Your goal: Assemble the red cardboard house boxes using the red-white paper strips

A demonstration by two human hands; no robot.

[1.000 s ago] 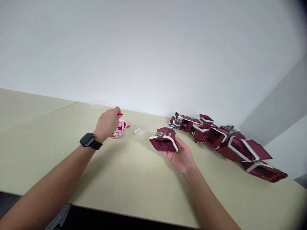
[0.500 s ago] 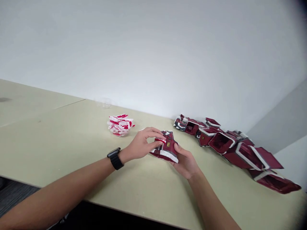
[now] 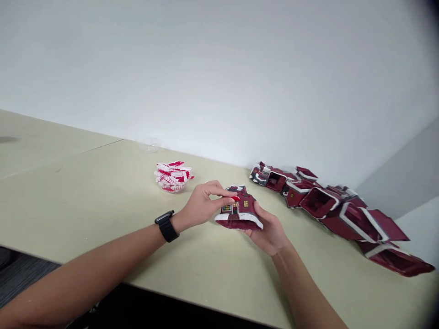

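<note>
My right hand (image 3: pixel 270 232) holds a small dark red house-shaped pouch (image 3: pixel 253 209) by its right side, thumb on the front and fingers underneath. Yellow windows and a door are on its front, and its white-trimmed open end points toward me. My left hand (image 3: pixel 203 203) pinches a small red and white piece (image 3: pixel 236 198) between thumb and fingers, over the front of the pouch above the door. Most of that piece is hidden by the fingers. A black watch (image 3: pixel 167 226) is on my left wrist.
Striped red and white pieces (image 3: pixel 174 176) fill a clear bowl left of my hands. Behind it lies a clear plastic item (image 3: pixel 149 145) near the wall. Several similar dark red house pouches (image 3: pixel 320 204) lie piled along the table's right side. The table's front edge runs below my forearms.
The pouch has turned slightly, showing more of its front and its open end. My left hand has moved the small piece up and right over the front; more of the door and windows shows.
</note>
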